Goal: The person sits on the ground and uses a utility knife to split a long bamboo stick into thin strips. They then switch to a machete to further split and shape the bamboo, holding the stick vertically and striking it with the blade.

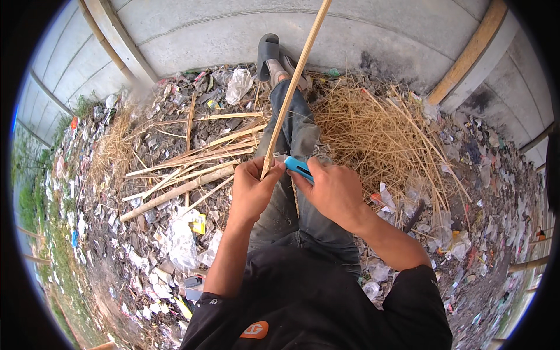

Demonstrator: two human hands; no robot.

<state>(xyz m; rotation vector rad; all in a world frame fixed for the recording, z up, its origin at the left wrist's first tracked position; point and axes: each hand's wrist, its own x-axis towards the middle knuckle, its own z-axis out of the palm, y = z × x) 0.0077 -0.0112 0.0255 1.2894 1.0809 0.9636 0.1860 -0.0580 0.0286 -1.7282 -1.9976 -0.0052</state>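
The left hand is closed around the lower end of a long, thin, pale bamboo strip, which rises away from the lap toward the concrete wall. The right hand grips a blue-handled knife set against the strip just beside the left thumb. Judged progress: midway (several split pale slats and a heap of dry shavings already lie on the littered ground); this strip appears only partly worked.
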